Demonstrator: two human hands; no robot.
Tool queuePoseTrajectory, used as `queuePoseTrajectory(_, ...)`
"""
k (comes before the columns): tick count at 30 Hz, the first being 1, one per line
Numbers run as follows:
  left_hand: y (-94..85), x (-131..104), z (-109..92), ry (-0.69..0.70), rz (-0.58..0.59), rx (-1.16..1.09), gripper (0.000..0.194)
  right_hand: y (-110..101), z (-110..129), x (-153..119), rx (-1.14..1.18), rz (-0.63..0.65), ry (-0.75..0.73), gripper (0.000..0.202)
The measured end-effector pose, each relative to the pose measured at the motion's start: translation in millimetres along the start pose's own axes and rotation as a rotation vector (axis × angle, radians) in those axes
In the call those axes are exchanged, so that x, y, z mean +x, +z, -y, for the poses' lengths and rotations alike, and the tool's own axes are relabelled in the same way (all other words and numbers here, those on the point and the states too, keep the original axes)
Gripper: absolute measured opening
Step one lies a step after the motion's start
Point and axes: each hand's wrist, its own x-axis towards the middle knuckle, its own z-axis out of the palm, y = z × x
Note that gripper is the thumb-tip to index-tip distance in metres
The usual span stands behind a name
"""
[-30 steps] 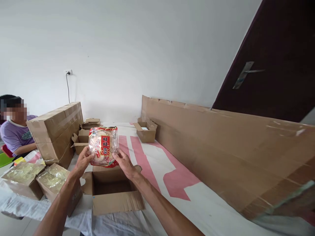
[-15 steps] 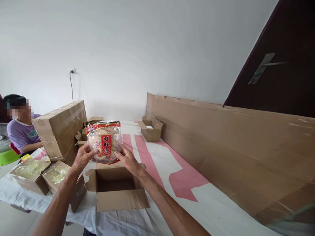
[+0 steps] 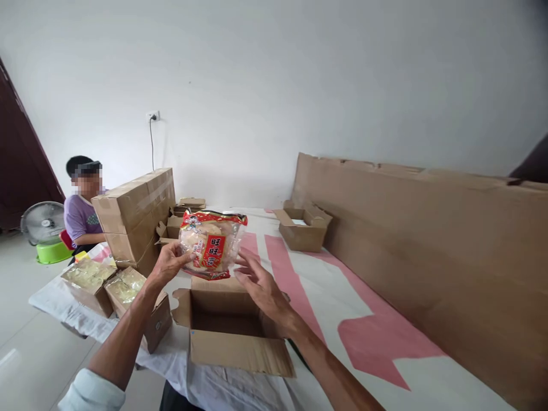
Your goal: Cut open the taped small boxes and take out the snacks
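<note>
A red and clear bag of round crackers (image 3: pixel 212 244) is held up above an open cardboard box (image 3: pixel 240 351). My left hand (image 3: pixel 170 264) grips the bag's lower left side, thumb in front. At the bag's right edge is my right hand (image 3: pixel 258 283), its fingers spread and apart, near or lightly touching the plastic. The box below has its flaps folded out, and its visible inside is dark with nothing showing in it.
Taped boxes (image 3: pixel 88 279) stand at the left, near stacked cartons (image 3: pixel 137 211). Another open box (image 3: pixel 302 231) sits farther back beside a long cardboard panel (image 3: pixel 406 245). A person in purple (image 3: pixel 79 220) sits at the far left, near a fan (image 3: pixel 43 222).
The view has turned left, so things appear farther right. My right hand has loosened from the bag and its fingers have spread; my left hand still holds it.
</note>
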Motion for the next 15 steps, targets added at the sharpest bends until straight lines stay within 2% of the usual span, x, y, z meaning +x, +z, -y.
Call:
queuePoseTrajectory(5, -28.5, 8, 1, 0.028, -0.069, 0.198, 0.057, -53, -37, -11, -0.138, -0.287, -0.014, 0.06)
queuePoseTrajectory(9, -60.2, 23, -12, 0.081, -0.123, 0.432, 0.049, -90, -62, -16, -0.052, -0.469, 0.133, 0.063)
queuePoseTrajectory(12, -82.4, 37, -21, 0.146, -0.177, 0.641, 0.042, -94, -79, -21, 0.024, -0.448, 0.217, 0.06)
queuePoseTrajectory(15, -95.2, 48, -24, 0.152, -0.158, 0.901, 0.035, -80, -92, -27, 0.047, -0.38, 0.228, 0.054)
